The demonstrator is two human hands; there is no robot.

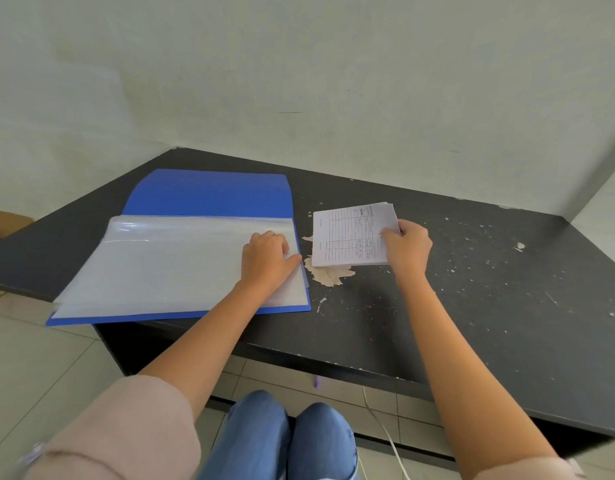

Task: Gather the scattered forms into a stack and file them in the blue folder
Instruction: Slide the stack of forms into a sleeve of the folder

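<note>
The blue folder lies open on the dark table, its clear plastic sleeves spread toward me. My left hand rests on the right edge of the sleeves with fingers curled, and whether it pinches a sleeve cannot be told. Just right of the folder, my right hand grips a stack of white printed forms by its right edge. The stack's near edge sits at the table surface.
The dark table has chipped paint, with a large bare patch under the forms. Walls close the back and right. The folder's near-left corner overhangs the table edge. My knees and a white cable are below.
</note>
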